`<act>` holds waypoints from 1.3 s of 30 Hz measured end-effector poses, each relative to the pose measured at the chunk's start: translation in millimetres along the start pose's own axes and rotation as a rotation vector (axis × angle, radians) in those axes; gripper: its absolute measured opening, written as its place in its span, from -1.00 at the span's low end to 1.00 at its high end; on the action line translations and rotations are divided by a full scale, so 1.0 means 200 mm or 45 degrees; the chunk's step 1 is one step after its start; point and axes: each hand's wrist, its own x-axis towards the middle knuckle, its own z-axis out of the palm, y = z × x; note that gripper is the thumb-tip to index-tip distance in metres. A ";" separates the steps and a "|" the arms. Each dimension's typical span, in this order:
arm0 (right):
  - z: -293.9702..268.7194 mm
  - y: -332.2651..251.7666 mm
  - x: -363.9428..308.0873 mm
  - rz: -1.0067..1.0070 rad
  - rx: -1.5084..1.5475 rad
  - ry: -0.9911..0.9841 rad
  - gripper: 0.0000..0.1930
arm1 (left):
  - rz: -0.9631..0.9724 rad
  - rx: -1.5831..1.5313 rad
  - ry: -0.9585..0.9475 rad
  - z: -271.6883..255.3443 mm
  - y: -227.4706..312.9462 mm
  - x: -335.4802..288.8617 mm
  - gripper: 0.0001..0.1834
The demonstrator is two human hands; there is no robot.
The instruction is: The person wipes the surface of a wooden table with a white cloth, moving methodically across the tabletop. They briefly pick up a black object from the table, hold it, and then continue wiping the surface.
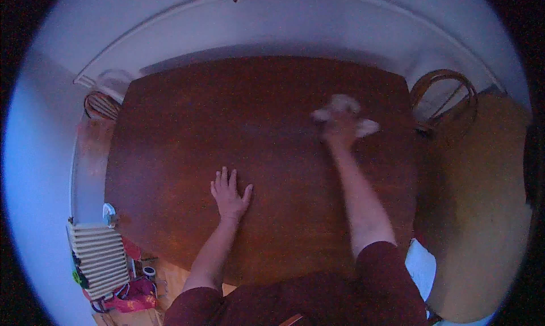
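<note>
Domestic dining room, indicated by large dark wooden tabletop, bentwood chairs at both ends, white ribbed radiator against pale wall, wooden floor, and scattered household clutter.

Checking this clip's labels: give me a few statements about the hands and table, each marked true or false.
1. The left hand lies flat on the wooden table. True.
2. The right hand is pressed on a pale cloth. True.
3. The cloth is dark green. False: it is whitish.
4. Both hands grip the cloth. False: only the right hand is on it.
5. A chair stands at the table's far right corner. True.
</note>
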 end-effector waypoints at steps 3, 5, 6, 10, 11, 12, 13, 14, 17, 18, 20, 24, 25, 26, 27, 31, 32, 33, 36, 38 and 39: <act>0.36 -0.54 -0.28 -0.168 0.321 0.012 -0.70 | 0.048 -0.049 0.013 0.03 0.02 0.05 -0.32; 0.30 -0.77 -0.41 -0.416 0.277 -0.260 -0.69 | 0.019 -0.045 -0.004 0.03 -0.01 0.02 -0.31; 0.25 -0.81 -0.44 -0.509 0.291 -0.404 -0.64 | 0.019 -0.039 -0.012 0.02 -0.02 0.02 -0.30; -0.10 -0.57 -0.33 -0.481 0.262 -0.444 -0.67 | -0.042 -0.054 -0.014 0.04 0.00 0.01 -0.29; -0.15 -0.42 -0.27 -0.253 0.233 -0.495 -0.65 | -0.028 -0.086 -0.001 0.05 -0.01 0.04 -0.30; -0.11 -0.18 -0.23 -0.107 0.217 -0.420 -0.61 | -0.017 -0.120 0.013 0.06 -0.01 0.05 -0.30; -0.07 0.07 -0.20 0.042 0.202 -0.345 -0.57 | -0.006 -0.164 0.027 0.08 0.00 0.05 -0.31; -0.10 0.16 -0.26 0.103 0.007 -0.015 -0.58 | -0.020 -0.213 0.014 0.09 -0.04 0.04 -0.36; -0.16 0.10 -0.33 0.678 0.107 -0.029 -0.62 | -0.017 -0.447 0.106 0.12 -0.09 0.04 -0.38; -0.11 -0.01 -0.33 0.585 -0.003 -0.075 -0.63 | -0.012 -0.523 0.122 0.13 -0.10 0.03 -0.40; 0.11 -0.13 -0.36 0.388 0.048 0.116 -0.63 | 0.051 -0.714 0.137 0.13 -0.11 0.03 -0.45; 0.23 -1.19 -0.55 -0.082 0.088 -0.237 -0.68 | 0.024 -1.211 -0.032 -0.04 -0.46 0.05 -0.55; 0.28 -1.37 -0.61 -0.085 0.137 -0.300 -0.69 | 0.130 -1.098 0.020 -0.11 -0.58 0.06 -0.56; 0.30 -1.48 -0.68 -0.093 0.187 -0.370 -0.70 | 0.142 -1.028 0.005 -0.18 -0.72 0.10 -0.57; 0.27 -1.54 -0.75 -0.319 0.213 -0.399 -0.69 | 0.143 -0.952 -0.002 -0.24 -0.89 0.14 -0.57; 0.10 -1.54 -0.84 -0.509 0.524 -0.365 -0.71 | 0.114 -0.406 0.296 -0.21 -1.51 0.22 -0.53; 0.07 -1.45 -0.79 -0.060 0.672 -0.474 -0.71 | 0.069 -0.290 0.281 -0.23 -1.62 0.22 -0.52; 0.05 -1.36 -0.74 0.404 0.802 -0.571 -0.72 | 0.030 -0.181 0.260 -0.24 -1.73 0.21 -0.50; 0.01 -0.79 -0.76 0.274 -0.197 -0.280 -0.65 | -0.129 -0.033 0.131 -0.22 -1.90 0.16 -0.47; -0.08 -0.85 -0.72 0.909 0.081 -0.087 -0.62 | -0.223 0.081 0.083 -0.19 -2.00 0.10 -0.44; -0.01 -0.88 -0.69 0.815 0.004 -0.099 -0.62 | -0.227 0.078 0.100 -0.17 -2.03 0.11 -0.43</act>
